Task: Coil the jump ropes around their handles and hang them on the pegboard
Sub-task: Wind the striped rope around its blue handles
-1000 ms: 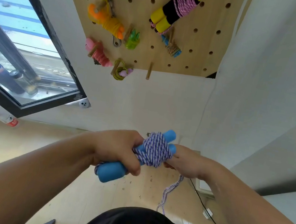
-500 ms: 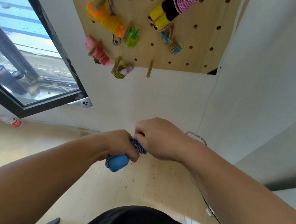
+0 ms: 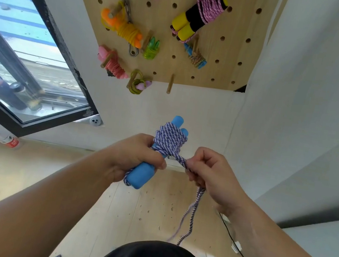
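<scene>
My left hand [image 3: 135,158] clamped round blue handles [image 3: 141,176], long axis 7-to-1 o'clock | my right hand [image 3: 208,173] pinches rope tail [image 3: 196,200]; coil [image 3: 170,140] at its 10 o'clock

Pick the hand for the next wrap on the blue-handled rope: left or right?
Right, probably. The right hand pinches the purple-and-white rope just off the coil, with slack hanging below it. The left hand grips the blue handles and is busy steadying them.
</scene>
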A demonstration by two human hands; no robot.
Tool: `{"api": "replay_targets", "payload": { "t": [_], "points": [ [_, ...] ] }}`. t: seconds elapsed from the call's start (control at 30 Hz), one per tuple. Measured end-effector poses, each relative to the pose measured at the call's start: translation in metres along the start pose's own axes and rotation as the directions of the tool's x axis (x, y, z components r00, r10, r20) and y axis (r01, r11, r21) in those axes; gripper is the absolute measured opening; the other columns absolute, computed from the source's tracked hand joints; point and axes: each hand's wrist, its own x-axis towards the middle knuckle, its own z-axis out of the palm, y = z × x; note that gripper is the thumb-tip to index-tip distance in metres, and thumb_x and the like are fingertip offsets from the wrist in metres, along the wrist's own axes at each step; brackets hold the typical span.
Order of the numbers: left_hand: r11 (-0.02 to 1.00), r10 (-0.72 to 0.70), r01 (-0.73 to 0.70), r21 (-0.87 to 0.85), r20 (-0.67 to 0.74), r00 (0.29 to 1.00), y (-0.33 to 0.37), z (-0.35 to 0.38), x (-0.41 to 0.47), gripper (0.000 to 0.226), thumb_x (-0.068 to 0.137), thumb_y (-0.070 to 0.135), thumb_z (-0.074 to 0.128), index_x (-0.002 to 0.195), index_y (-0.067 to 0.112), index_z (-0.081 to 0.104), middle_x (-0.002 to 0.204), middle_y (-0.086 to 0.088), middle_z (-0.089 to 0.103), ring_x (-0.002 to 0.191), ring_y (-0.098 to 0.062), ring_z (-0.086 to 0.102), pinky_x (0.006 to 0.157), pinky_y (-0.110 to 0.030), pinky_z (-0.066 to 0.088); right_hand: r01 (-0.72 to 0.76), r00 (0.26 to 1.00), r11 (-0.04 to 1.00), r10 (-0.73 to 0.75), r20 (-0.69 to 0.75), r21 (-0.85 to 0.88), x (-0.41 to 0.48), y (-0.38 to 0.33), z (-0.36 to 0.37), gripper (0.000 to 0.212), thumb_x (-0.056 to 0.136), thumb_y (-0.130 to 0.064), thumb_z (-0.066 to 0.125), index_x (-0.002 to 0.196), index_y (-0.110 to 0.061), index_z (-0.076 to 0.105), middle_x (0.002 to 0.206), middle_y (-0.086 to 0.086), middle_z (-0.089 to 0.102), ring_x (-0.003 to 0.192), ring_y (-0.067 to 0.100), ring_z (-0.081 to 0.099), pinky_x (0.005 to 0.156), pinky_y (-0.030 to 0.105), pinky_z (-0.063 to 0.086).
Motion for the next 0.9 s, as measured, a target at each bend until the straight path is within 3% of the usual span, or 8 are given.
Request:
{"api": "replay_targets", "payload": {
  "t": [0.07, 0.17, 0.3, 0.37, 0.5, 0.6, 0.73, 0.9],
  "points": [
    [0.996, 0.057, -0.048, -0.07, 0.143, 0.988, 0.004, 0.009, -0.008, 0.032, 0.057, 0.002, 0.068, 0.085, 0.004, 0.052, 0.061, -0.007, 0.058, 0.05, -0.015, 0.057, 0.05, -0.027, 0.051, -0.091, 0.995, 0.97, 0.079, 0.064, 0.226, 0.0, -0.002, 0.003, 0.023, 0.091, -0.034, 0.063, 0.081, -0.017, 0.053, 0.057, 0.002, 0.044, 0.049, 0.013, 0.032, 0.049, 0.026, 0.021],
    [0.968, 0.114, -0.022, -0.249, 0.359, 0.926, 0.0, 0.022, -0.011, 0.027, 0.055, 0.007, 0.069, 0.074, 0.004, 0.05, 0.055, -0.01, 0.053, 0.044, -0.019, 0.052, 0.047, -0.025, 0.047, 0.012, 0.973, 0.964, -0.071, 0.218, 0.264, 0.004, -0.009, 0.006, 0.068, 0.068, -0.071, 0.076, 0.109, -0.019, 0.063, 0.067, 0.001, 0.048, 0.047, 0.009, 0.029, 0.045, 0.021, 0.02],
    [0.955, 0.089, 0.071, -0.289, 0.506, 0.858, -0.011, 0.016, -0.005, 0.012, 0.063, 0.011, 0.065, 0.067, 0.008, 0.054, 0.054, -0.008, 0.053, 0.045, -0.019, 0.052, 0.049, -0.025, 0.047, 0.054, 0.952, 0.99, -0.091, 0.294, 0.13, 0.011, -0.02, 0.006, 0.045, 0.073, -0.051, 0.078, 0.108, -0.024, 0.072, 0.092, 0.019, 0.053, 0.061, 0.022, 0.029, 0.049, 0.029, 0.016],
    [0.973, 0.075, 0.028, -0.23, 0.427, 0.901, -0.009, 0.014, -0.004, 0.017, 0.061, 0.013, 0.069, 0.071, 0.006, 0.058, 0.058, -0.012, 0.057, 0.049, -0.023, 0.056, 0.053, -0.028, 0.049, 0.04, 0.976, 0.991, -0.067, 0.207, 0.131, 0.012, -0.019, 0.009, 0.039, 0.078, -0.043, 0.071, 0.104, -0.014, 0.071, 0.089, 0.018, 0.052, 0.06, 0.019, 0.03, 0.049, 0.029, 0.018],
    [0.996, 0.067, -0.068, 0.053, 0.031, 0.997, -0.002, 0.015, -0.002, 0.045, 0.071, 0.025, 0.085, 0.109, 0.012, 0.064, 0.097, -0.011, 0.074, 0.083, -0.024, 0.069, 0.08, -0.042, 0.057, 0.01, 0.997, 0.978, 0.007, -0.08, 0.21, 0.013, -0.017, 0.013, 0.023, 0.092, -0.027, 0.068, 0.095, -0.004, 0.066, 0.057, 0.0, 0.044, 0.048, 0.012, 0.029, 0.043, 0.023, 0.024],
    [0.982, 0.177, -0.156, 0.108, -0.218, 0.96, -0.009, 0.021, -0.01, 0.044, 0.075, 0.035, 0.087, 0.111, 0.031, 0.062, 0.103, -0.002, 0.071, 0.089, -0.018, 0.069, 0.078, -0.032, 0.058, -0.005, 0.973, 0.96, 0.07, -0.222, 0.279, 0.015, -0.018, 0.015, 0.02, 0.096, -0.027, 0.063, 0.08, -0.015, 0.064, 0.05, -0.006, 0.039, 0.045, 0.01, 0.028, 0.043, 0.024, 0.023],
    [0.929, 0.32, -0.365, -0.058, -0.369, 0.872, -0.027, 0.037, -0.016, 0.038, 0.077, 0.043, 0.079, 0.111, 0.038, 0.062, 0.104, 0.004, 0.07, 0.093, -0.02, 0.071, 0.083, -0.037, 0.062, -0.035, 0.953, 0.907, 0.157, -0.259, 0.42, 0.014, -0.02, 0.025, 0.036, 0.097, -0.033, 0.063, 0.062, -0.025, 0.061, 0.05, -0.006, 0.035, 0.045, 0.01, 0.027, 0.043, 0.024, 0.023],
    [0.883, 0.302, -0.431, -0.187, -0.476, 0.826, -0.021, 0.029, -0.012, 0.025, 0.079, 0.047, 0.061, 0.098, 0.031, 0.065, 0.094, 0.005, 0.073, 0.088, -0.032, 0.074, 0.069, -0.044, 0.064, 0.013, 0.985, 0.929, 0.051, -0.163, 0.369, 0.011, -0.018, 0.031, 0.021, 0.094, -0.037, 0.065, 0.086, -0.018, 0.063, 0.057, -0.003, 0.039, 0.049, 0.009, 0.029, 0.044, 0.021, 0.028]
  ]
}}
